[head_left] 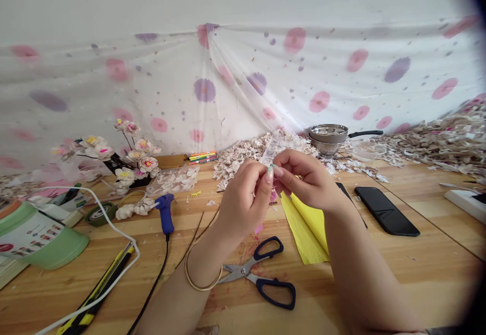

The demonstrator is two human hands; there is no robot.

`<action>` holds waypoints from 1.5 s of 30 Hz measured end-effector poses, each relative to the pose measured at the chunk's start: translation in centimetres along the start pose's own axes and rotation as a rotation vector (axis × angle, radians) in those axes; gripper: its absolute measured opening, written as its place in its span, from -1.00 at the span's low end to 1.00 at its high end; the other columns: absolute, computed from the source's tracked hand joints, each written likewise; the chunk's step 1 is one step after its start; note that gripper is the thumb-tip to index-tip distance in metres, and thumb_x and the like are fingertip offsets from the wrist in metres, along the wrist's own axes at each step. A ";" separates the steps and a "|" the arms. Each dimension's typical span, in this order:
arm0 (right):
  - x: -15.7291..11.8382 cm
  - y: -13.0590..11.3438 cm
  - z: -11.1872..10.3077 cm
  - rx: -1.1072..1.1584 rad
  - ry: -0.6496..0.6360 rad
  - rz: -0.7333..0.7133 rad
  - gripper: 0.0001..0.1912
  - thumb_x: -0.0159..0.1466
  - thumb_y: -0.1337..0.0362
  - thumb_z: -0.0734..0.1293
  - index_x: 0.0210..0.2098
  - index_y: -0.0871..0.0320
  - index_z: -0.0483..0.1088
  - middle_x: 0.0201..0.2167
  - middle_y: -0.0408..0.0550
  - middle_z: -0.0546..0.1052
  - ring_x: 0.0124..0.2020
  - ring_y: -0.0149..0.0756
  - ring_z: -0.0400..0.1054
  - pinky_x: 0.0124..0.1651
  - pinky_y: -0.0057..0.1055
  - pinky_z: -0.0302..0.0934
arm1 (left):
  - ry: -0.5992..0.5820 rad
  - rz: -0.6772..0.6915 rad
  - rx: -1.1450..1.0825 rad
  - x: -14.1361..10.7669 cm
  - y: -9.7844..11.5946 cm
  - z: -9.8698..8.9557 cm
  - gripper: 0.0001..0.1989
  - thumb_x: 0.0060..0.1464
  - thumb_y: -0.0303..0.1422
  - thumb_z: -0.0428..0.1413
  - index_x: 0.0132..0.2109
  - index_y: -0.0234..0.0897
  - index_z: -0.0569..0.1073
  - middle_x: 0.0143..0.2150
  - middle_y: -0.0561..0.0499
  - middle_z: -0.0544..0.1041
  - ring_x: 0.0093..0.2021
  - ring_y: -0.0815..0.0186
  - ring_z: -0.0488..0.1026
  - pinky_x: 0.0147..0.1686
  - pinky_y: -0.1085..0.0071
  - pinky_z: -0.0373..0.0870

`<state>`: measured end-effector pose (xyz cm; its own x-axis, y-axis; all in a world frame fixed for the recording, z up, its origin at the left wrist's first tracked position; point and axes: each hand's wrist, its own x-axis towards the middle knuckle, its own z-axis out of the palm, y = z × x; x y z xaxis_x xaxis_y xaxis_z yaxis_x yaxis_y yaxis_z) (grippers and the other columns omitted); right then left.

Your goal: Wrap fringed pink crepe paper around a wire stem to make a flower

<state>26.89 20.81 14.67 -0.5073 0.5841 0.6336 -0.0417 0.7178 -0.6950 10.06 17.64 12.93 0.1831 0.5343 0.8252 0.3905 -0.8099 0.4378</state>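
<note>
My left hand (246,196), with a gold bangle at its wrist, is raised over the wooden table, its thumb and forefinger pinched together. My right hand (306,178) meets it fingertip to fingertip, also in a pinch. What they hold between them is too small to make out. A bit of pink material (273,196) shows just under the fingertips. Below and behind my right hand lies folded yellow paper (306,226). Scissors (252,271) with dark blue handles lie spread on the table beneath my hands.
On the left are a blue glue gun (165,213), a green tub (56,239), a yellow-black cutter (98,289) and paper flowers (148,165). Behind my hands sit petal heaps (243,160) and metal pans (328,135). A black phone (387,211) lies at the right.
</note>
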 end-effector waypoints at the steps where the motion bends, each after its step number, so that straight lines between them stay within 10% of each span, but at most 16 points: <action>1: 0.0 0.0 0.0 -0.010 0.004 0.005 -0.80 0.41 0.16 0.28 -0.30 0.12 0.28 -0.58 -0.23 0.38 -0.61 -0.47 0.23 -0.59 -0.53 0.12 | 0.002 0.001 -0.011 0.0 0.0 0.0 -0.82 0.37 -0.42 -0.04 -0.27 -0.21 0.31 -0.34 0.05 0.36 -0.29 0.35 0.34 -0.27 0.38 0.31; 26: 0.3 0.0 1.1 -0.350 0.079 -0.090 -0.60 0.45 0.20 0.18 -0.54 0.08 0.12 -0.69 -0.25 0.24 -0.64 -0.45 0.09 -0.55 -0.44 -0.04 | 0.026 0.068 0.095 0.0 0.1 0.2 -0.84 0.31 -0.48 -0.05 -0.28 -0.19 0.27 -0.34 0.03 0.35 -0.29 0.30 0.33 -0.28 0.36 0.30; 45: 0.2 0.9 1.0 -0.065 0.130 -0.030 -0.61 0.47 0.07 0.18 -0.45 0.10 0.24 -0.62 -0.23 0.34 -0.58 -0.45 0.22 -0.50 -0.47 0.11 | 0.019 0.045 0.092 0.3 0.0 -0.1 -0.81 0.32 -0.50 -0.04 -0.30 -0.20 0.25 -0.37 0.07 0.31 -0.32 0.33 0.30 -0.30 0.38 0.27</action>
<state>25.85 21.21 13.80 -0.3904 0.6034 0.6953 0.0027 0.7560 -0.6546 10.01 17.76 13.20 0.1853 0.4928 0.8502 0.4634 -0.8068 0.3666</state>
